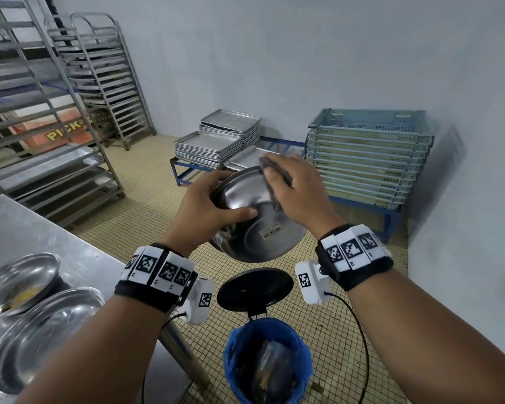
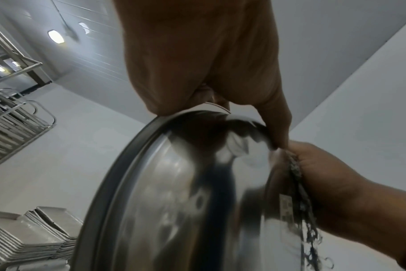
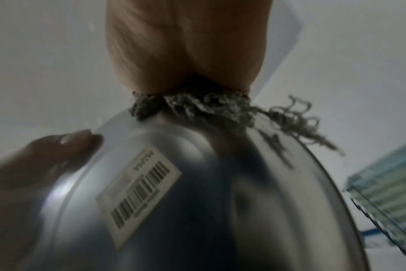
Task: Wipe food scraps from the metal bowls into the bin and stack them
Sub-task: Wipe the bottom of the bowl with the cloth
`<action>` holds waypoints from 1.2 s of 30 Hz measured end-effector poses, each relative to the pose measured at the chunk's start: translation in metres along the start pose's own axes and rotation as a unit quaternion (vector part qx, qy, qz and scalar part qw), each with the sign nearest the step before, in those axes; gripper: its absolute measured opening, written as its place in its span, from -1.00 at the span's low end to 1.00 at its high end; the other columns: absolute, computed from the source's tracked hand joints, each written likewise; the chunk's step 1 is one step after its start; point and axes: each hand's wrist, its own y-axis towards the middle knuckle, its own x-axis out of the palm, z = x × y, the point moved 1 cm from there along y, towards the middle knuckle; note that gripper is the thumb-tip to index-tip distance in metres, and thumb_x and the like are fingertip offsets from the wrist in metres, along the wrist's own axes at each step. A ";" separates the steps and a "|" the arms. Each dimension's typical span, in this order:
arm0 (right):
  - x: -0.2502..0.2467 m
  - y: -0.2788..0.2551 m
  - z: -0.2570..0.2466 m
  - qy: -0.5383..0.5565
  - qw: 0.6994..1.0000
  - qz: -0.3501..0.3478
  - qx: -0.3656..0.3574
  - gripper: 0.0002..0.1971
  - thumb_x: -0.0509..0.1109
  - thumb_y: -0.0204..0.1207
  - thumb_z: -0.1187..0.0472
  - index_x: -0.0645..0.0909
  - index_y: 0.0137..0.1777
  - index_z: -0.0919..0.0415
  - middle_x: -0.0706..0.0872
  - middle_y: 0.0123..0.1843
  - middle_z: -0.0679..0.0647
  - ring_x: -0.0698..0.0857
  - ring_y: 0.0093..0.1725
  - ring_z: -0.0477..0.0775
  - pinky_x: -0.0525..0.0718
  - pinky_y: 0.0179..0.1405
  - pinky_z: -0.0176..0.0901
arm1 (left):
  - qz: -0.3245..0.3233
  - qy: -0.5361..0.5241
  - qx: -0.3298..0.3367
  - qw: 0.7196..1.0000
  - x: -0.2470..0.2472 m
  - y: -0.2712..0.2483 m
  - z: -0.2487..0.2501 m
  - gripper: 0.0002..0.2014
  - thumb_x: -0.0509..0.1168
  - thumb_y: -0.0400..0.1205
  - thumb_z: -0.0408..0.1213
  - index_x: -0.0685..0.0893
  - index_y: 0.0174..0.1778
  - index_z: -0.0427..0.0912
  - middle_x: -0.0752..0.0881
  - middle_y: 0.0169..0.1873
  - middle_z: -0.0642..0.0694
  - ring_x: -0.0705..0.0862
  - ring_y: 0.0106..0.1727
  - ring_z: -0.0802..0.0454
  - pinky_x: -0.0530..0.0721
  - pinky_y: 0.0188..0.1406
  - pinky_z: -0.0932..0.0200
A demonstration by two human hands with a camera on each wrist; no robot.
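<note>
One steel bowl (image 1: 257, 225), round, shiny, barcode-stickered, tilted above blue-lined bin (image 1: 267, 363): left hand (image 1: 204, 204) grips its rim; right hand (image 1: 296, 189) presses frayed grey cloth (image 1: 270, 170) inside. Two more bowls (image 1: 27, 310) on steel bench (image 1: 41, 228).

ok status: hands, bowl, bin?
Left hand grips tilted bowl over open bin. Right hand presses scrubber at rim. Two bowls wait on table. Nothing blocking.

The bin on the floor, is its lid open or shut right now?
Open. The black lid stands raised behind the bin, and the blue liner's mouth shows scraps inside.
</note>
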 end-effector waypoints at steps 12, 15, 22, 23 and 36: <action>-0.009 -0.010 0.029 0.155 0.980 0.018 0.124 -0.75 0.25 0.79 0.01 0.70 0.30 -0.02 0.75 -0.05 -0.20 0.71 -0.08 -0.20 0.62 0.02 -0.20 | -0.004 0.009 -0.018 1.000 -0.013 0.000 -0.009 -0.35 0.74 0.19 0.08 0.70 0.17 0.07 0.85 0.06 -0.01 0.85 0.10 -0.05 0.86 0.10 -0.31; -0.013 -0.004 0.012 0.075 0.996 -0.010 0.042 -0.77 0.28 0.77 0.04 0.71 0.31 -0.04 0.78 0.01 -0.22 0.73 0.01 -0.23 0.64 0.03 -0.30 | -0.047 0.086 -0.010 0.995 -0.008 0.006 -0.003 -0.26 0.72 0.15 0.20 0.67 0.21 0.09 0.81 0.09 0.04 0.81 0.11 0.02 0.84 0.15 -0.22; -0.005 -0.006 0.011 0.039 0.999 -0.009 0.009 -0.70 0.27 0.77 -0.01 0.67 0.40 -0.01 0.79 0.14 -0.01 0.73 0.11 -0.01 0.70 0.19 -0.03 | -0.035 0.050 0.004 0.998 -0.001 0.006 -0.001 -0.35 0.83 0.27 -0.19 0.74 0.24 -0.04 0.86 0.04 0.05 0.84 0.08 0.06 0.84 0.16 -0.17; -0.006 -0.009 0.016 0.066 0.997 -0.001 0.039 -0.71 0.27 0.78 0.01 0.67 0.41 -0.01 0.79 0.15 -0.03 0.72 0.12 -0.04 0.68 0.16 -0.11 | -0.022 0.033 -0.001 0.999 -0.002 0.005 -0.005 -0.36 0.83 0.26 -0.22 0.75 0.23 -0.07 0.87 0.04 0.01 0.85 0.08 0.03 0.85 0.15 -0.19; -0.001 -0.010 0.021 0.081 0.995 -0.001 0.055 -0.65 0.22 0.78 -0.04 0.62 0.48 -0.01 0.74 0.10 -0.04 0.70 0.07 0.01 0.66 0.14 -0.07 | 0.010 -0.079 -0.005 0.997 -0.002 0.002 -0.017 -0.39 0.83 0.21 -0.26 0.74 0.13 -0.01 0.88 0.02 -0.06 0.88 0.05 -0.06 0.87 -0.08 -0.02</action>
